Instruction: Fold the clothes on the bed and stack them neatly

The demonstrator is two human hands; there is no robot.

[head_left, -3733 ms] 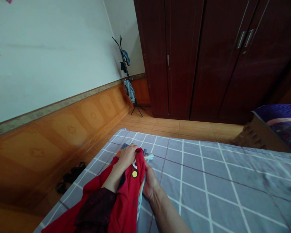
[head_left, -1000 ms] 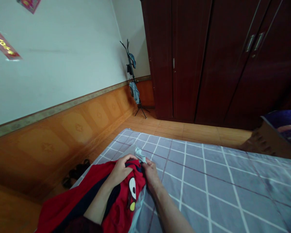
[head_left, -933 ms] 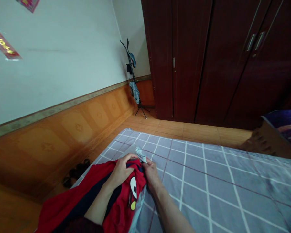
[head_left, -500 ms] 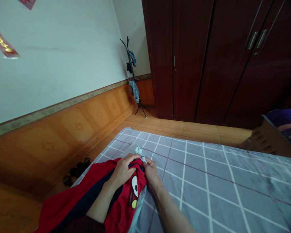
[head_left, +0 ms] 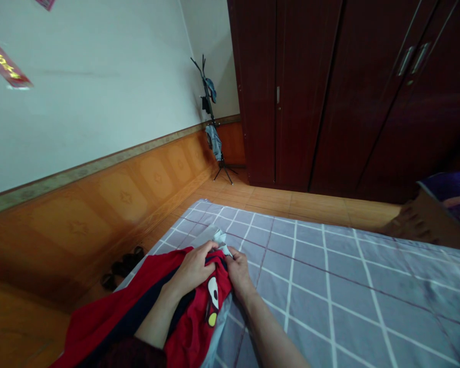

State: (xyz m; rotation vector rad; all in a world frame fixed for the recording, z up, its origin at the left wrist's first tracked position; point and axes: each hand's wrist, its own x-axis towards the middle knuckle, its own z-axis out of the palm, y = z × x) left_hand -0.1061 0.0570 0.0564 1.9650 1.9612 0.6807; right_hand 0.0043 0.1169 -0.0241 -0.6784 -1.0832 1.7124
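Observation:
A red garment [head_left: 187, 327] with a navy band and a white-and-yellow cartoon print lies bunched over the near left part of the bed [head_left: 306, 286]. Pale blue-grey cloth [head_left: 217, 235] pokes out beyond its far edge and shows along its right side. My left hand [head_left: 195, 266] is closed on the garment's far end, thumb bent over the red fabric. Close beside it, my right hand [head_left: 237, 268] pinches the same gathered edge where the pale cloth meets the red. The fingertips of both hands are partly hidden in the folds.
Dark shoes [head_left: 122, 267] sit on the floor left of the bed. A coat stand [head_left: 213, 120] with a cap and clothing is in the far corner, beside a dark red wardrobe [head_left: 295, 102]. At right is a box-like object [head_left: 433, 220] with purple cloth on it.
My left hand's fingers have shifted slightly left and back along the gathered edge. The right hand keeps its pinch, and the view has tilted a little.

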